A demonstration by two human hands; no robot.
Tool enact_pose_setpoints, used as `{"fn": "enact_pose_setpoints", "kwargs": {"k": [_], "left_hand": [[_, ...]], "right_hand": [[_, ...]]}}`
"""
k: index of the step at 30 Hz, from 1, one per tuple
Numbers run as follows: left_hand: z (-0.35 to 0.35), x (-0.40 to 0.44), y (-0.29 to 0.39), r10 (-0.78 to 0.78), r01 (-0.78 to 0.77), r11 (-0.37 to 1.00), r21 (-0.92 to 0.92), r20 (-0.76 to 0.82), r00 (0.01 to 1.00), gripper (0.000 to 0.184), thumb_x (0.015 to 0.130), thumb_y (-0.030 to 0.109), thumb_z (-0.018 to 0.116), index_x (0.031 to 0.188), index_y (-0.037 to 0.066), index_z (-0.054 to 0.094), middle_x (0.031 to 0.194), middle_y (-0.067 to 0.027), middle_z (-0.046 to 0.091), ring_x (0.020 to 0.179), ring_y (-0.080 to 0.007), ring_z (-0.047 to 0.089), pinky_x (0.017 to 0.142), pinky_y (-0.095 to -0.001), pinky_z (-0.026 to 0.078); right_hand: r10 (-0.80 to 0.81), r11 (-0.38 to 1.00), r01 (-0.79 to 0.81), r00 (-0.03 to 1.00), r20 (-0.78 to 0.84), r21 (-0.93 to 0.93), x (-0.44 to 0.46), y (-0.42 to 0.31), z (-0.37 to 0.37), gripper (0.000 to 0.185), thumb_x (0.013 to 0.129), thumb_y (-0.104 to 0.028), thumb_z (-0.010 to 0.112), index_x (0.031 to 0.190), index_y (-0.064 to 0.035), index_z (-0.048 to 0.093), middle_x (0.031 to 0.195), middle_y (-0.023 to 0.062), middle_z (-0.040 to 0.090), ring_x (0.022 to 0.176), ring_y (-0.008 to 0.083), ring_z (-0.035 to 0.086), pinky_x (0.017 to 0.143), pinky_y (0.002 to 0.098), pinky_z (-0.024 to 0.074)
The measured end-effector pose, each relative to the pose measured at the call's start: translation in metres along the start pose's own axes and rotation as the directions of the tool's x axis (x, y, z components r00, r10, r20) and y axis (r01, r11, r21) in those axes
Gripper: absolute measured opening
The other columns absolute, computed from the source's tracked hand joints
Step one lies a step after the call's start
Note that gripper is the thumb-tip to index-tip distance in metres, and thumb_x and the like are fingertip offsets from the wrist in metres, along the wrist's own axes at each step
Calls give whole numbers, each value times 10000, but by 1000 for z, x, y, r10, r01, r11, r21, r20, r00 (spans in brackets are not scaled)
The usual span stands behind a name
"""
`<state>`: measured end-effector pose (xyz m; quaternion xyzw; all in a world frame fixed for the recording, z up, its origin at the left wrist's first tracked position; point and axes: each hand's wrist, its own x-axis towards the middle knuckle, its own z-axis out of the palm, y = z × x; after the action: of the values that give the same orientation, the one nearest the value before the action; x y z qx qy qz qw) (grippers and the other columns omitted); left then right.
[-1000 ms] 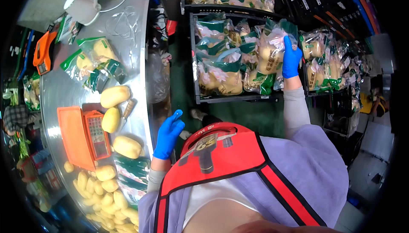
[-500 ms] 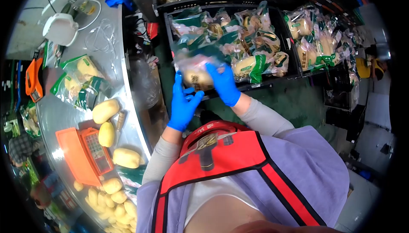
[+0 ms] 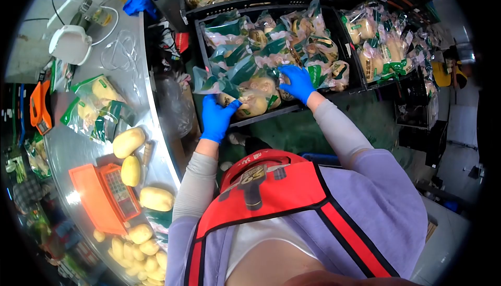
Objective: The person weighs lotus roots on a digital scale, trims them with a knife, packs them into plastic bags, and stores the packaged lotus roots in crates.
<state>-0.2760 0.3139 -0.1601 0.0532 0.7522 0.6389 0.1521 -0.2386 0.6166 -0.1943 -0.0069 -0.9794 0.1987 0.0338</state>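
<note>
A black crate (image 3: pixel 266 117) holds several clear bags with green print, packed with peeled, pale-yellow potatoes. At its near-left corner lies one bag of potatoes (image 3: pixel 254 104) between my gloved hands. My left hand (image 3: pixel 215 120), in a blue glove, grips the bag's left side, its thumb on the near face. On the other side, my right hand (image 3: pixel 298 85) has curled fingers against the upper right of the bag; its fingertips are partly hidden among the plastic.
Left stands a metal table (image 3: pixel 156 150) with a filled bag (image 3: pixel 99 103), loose potatoes (image 3: pixel 156 198), a peeler-like handled tool (image 3: pixel 147 152), an orange scale (image 3: pixel 96 197) and a white device (image 3: pixel 70 44). More bags (image 3: pixel 383 45) fill a crate at right; another crate stands behind.
The bag, blurred before, now rests in the crate's near-left corner. My right hand has moved right and my left hand slightly down and left. The view has shifted a little.
</note>
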Motion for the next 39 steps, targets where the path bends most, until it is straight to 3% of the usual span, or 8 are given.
{"fn": "enact_pose_setpoints", "kwargs": {"k": [15, 22, 29, 33, 34, 35, 36, 39], "left_hand": [[-3, -8, 6, -97, 89, 971, -220, -23, 995, 373, 698, 82, 749, 1013, -16, 576, 962, -84, 623, 875, -168, 583, 801, -307, 463], [-3, 3, 2, -35, 34, 997, 66, 21, 999, 333, 753, 97, 701, 1033, -37, 580, 914, -79, 634, 833, -160, 591, 756, -310, 476], [20, 1, -1, 328, -330, 943, 34, 48, 943, 185, 802, 61, 613, 978, 9, 592, 912, -78, 636, 804, -175, 611, 730, -282, 486], [35, -5, 63, 324, -343, 934, 99, 166, 931, 155, 815, 160, 605, 912, 40, 595, 806, -79, 592, 785, -185, 585, 680, -314, 474], [44, -8, 75, 266, -252, 963, -95, 196, 944, 192, 812, 178, 626, 956, 54, 591, 864, -82, 584, 802, -196, 579, 701, -322, 478], [53, -13, 80, 256, -196, 943, -270, 209, 944, 339, 797, 193, 659, 1090, 65, 544, 999, -81, 561, 859, -211, 566, 743, -324, 476], [53, -19, 93, 268, -204, 937, -283, 208, 941, 441, 791, 198, 674, 1171, 66, 495, 1062, -82, 547, 888, -196, 557, 764, -316, 472], [37, -28, 90, 222, -169, 959, -228, 236, 946, 655, 771, 211, 702, 1322, 79, 373, 1195, -83, 489, 969, -184, 528, 809, -315, 463]], "right_hand": [[559, 563, -249, 817, -140, 788, -7, 12, -63, 264, 780, -150, 654, 994, -37, 551, 819, 55, 599, 697, 120, 558, 608, 280, 459], [442, 820, -460, 887, 131, 341, 7, -4, -22, 602, 749, -311, 682, 1228, -32, 445, 1007, 158, 596, 898, 254, 589, 778, 376, 461], [-224, 772, 156, 974, 34, 616, -31, -122, -59, 865, 703, -254, 751, 1383, -37, 263, 1380, 149, 338, 1282, 263, 317, 1026, 362, 300], [519, 497, -345, 853, 46, 796, -21, -95, -57, 124, 846, -80, 501, 913, -21, 588, 807, 104, 600, 755, 218, 585, 674, 334, 462], [27, 998, -7, 956, -292, 69, -21, -79, -69, 147, 852, -52, 472, 897, -16, 607, 747, 103, 611, 676, 217, 590, 612, 315, 467], [302, 772, -64, 912, -278, 632, -14, -50, -63, 164, 849, -43, 477, 928, -9, 617, 775, 117, 619, 701, 211, 599, 613, 311, 468], [93, 995, -72, 922, -377, 68, -16, -10, -66, 178, 844, -40, 492, 965, -1, 618, 825, 110, 638, 746, 196, 611, 635, 298, 476], [623, 415, -123, 760, -184, 901, 0, 25, -103, 274, 907, -176, 509, 1066, 33, 588, 1041, 112, 608, 894, 153, 582, 775, 289, 484]]}}
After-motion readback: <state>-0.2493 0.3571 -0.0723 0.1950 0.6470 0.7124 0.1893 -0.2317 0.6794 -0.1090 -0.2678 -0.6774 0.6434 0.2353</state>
